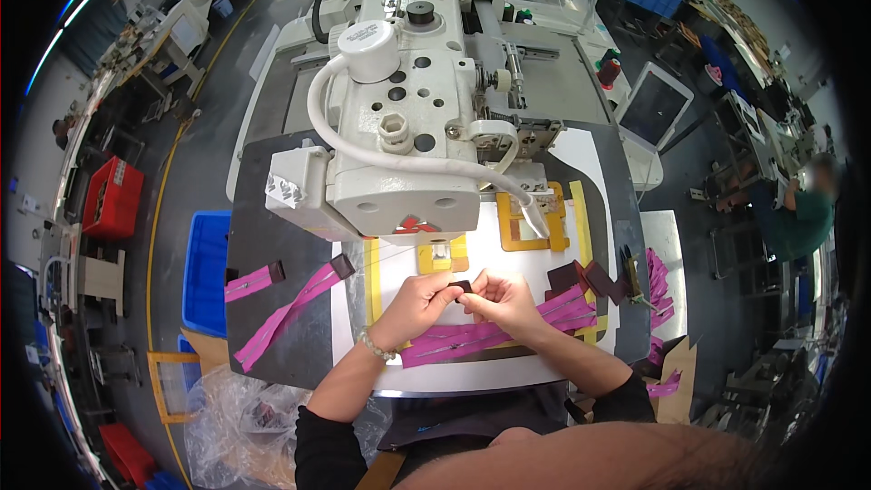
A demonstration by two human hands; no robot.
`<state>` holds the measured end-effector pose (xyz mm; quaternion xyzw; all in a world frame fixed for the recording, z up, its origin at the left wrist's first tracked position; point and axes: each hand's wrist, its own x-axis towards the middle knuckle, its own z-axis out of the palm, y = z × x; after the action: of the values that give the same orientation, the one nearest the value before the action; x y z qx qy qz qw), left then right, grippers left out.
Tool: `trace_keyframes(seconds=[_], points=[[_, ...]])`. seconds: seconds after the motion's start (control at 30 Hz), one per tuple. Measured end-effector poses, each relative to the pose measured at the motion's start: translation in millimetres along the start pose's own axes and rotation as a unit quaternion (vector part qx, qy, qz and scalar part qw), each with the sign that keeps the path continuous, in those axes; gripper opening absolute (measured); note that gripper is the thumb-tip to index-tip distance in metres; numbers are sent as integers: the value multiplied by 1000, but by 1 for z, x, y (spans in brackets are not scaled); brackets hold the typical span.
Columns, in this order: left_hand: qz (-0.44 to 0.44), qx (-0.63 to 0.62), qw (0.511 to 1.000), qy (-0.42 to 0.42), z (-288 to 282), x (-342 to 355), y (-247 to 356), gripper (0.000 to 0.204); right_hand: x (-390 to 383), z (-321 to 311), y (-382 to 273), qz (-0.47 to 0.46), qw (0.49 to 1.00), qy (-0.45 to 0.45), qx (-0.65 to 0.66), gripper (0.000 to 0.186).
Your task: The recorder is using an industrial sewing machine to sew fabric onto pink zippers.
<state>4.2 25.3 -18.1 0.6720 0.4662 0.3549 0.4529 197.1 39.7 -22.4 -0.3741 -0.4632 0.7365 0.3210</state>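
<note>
In front of the sewing machine point(408, 127), my left hand point(419, 307) and my right hand point(502, 302) meet with fingers closed. Between their fingertips they pinch a small dark brown piece point(463, 287), perhaps leather or fabric. Whether it is joined to a zipper cannot be told. Several pink zippers point(463, 341) lie under my wrists and forearms. Just beyond my fingers is a small yellow frame point(443, 256) beneath the machine head. Dark brown patches point(566, 278) lie right of my right hand. At the left, a pink zipper with a dark end tab point(292, 310) rests on the table.
A larger yellow clamp frame point(526, 222) sits at the machine's right. Small tools point(631, 270) lie near the table's right edge. More pink zippers point(660, 286) hang farther right. A blue bin point(207, 272) stands left of the table, with clear plastic bags point(259, 426) below. Another person point(807, 204) sits far right.
</note>
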Motion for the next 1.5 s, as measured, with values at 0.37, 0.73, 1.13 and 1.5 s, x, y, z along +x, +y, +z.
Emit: trace_keyframes(seconds=[0.37, 0.73, 1.13, 1.5], points=[[45, 15, 999, 18, -2, 0, 2, 11, 0, -4, -10, -40, 995, -10, -86, 12], [55, 19, 998, 31, 2, 0, 3, 12, 0, -2, -9, -63, 991, 0, -115, 13], [22, -36, 999, 25, 15, -2, -6, 21, 7, -10, 1, -23, 1000, -12, -11, 12], [-9, -73, 997, 35, 14, -3, -5, 22, 5, -7, 6, -25, 1000, -8, 2, 11]])
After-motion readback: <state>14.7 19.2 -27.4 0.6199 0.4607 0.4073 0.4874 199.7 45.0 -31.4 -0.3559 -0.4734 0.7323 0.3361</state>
